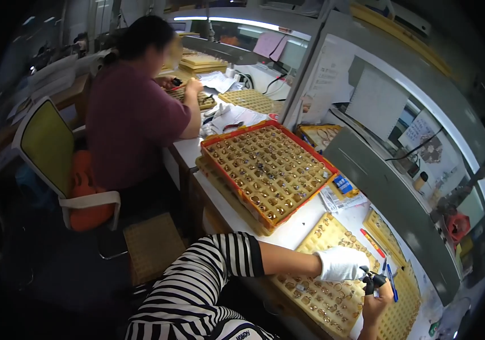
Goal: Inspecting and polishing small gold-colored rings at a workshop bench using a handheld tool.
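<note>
My left hand (343,264), in a white glove, reaches over a yellow slotted tray (321,232) filled with small gold-coloured rings. Its fingers close together with those of my right hand (380,297), whose fingertips look wrapped in black covers. The two hands meet at a small thing between the fingertips, too small and hidden to name. Beside the right hand lies a blue pen (391,283). A red marker (372,243) rests beyond the left hand.
A red-rimmed tray of rings (241,196) sits on stacked trays to the left. Further yellow trays (406,306) lie at right, below a grey ledge (390,209). Left of the bench, a co-worker (135,107) sits on a chair (47,141), handling small items.
</note>
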A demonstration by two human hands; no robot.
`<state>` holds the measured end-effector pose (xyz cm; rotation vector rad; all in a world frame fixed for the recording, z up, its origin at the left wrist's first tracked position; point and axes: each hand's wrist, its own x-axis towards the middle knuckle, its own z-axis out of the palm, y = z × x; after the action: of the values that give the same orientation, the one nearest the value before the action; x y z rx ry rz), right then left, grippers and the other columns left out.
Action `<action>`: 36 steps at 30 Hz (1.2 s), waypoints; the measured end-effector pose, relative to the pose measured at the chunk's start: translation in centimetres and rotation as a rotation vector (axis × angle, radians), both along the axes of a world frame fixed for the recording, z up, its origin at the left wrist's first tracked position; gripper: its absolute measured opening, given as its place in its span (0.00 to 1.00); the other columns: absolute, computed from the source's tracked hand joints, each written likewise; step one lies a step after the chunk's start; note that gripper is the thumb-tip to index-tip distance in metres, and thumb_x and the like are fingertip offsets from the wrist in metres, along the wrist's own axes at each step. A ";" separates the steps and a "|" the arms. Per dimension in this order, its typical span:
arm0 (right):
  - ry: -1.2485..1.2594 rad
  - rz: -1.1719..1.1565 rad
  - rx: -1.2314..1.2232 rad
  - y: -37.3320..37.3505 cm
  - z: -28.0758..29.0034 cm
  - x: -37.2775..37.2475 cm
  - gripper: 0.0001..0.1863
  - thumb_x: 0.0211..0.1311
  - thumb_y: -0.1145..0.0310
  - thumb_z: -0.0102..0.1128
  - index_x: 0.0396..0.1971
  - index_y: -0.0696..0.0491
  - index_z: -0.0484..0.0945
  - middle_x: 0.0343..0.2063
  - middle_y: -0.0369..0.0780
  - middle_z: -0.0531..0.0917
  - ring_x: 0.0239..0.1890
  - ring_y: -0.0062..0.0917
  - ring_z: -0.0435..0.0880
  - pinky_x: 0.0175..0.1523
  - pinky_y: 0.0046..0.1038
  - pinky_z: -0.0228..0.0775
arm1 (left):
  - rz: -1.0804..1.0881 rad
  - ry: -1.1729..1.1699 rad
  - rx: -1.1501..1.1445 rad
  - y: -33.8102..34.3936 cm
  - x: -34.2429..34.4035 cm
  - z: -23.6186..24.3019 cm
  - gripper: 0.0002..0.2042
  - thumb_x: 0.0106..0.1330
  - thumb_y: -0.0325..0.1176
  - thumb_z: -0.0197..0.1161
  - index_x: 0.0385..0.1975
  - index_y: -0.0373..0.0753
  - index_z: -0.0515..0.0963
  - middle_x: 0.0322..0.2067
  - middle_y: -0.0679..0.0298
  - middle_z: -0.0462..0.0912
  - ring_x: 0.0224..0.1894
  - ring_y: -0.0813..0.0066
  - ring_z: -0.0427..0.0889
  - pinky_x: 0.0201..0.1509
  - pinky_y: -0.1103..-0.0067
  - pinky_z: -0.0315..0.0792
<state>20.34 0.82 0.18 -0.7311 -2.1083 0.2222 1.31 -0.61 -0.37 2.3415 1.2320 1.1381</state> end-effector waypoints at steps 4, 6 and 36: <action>0.099 0.035 -0.160 0.3 -0.4 0.1 0.04 0.44 0.81 0.55 0.24 0.59 0.76 0.19 0.40 0.76 0.22 0.23 0.73 0.29 0.21 0.63 | -0.091 -0.057 -0.119 0.8 -0.1 0.5 0.08 0.54 0.35 0.52 0.26 0.38 0.73 0.22 0.56 0.73 0.26 0.59 0.72 0.35 0.72 0.67; 0.110 0.047 -0.153 0.0 -0.2 -0.3 0.05 0.45 0.80 0.57 0.24 0.58 0.78 0.21 0.40 0.78 0.22 0.23 0.74 0.29 0.22 0.64 | -0.101 -0.127 -0.146 1.3 -0.9 -0.6 0.12 0.54 0.38 0.55 0.33 0.37 0.74 0.28 0.56 0.75 0.30 0.66 0.73 0.37 0.74 0.68; 0.072 0.199 -0.188 2.4 -1.5 1.8 0.05 0.44 0.77 0.58 0.25 0.59 0.76 0.19 0.40 0.75 0.21 0.27 0.74 0.25 0.25 0.64 | 0.031 -0.035 -0.268 -0.2 1.1 1.6 0.05 0.54 0.28 0.55 0.29 0.36 0.75 0.24 0.59 0.77 0.26 0.67 0.76 0.31 0.79 0.69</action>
<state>22.11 3.19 -1.27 -0.6113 -2.1097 0.5534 2.44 -0.78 1.20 2.1037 1.3224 0.9517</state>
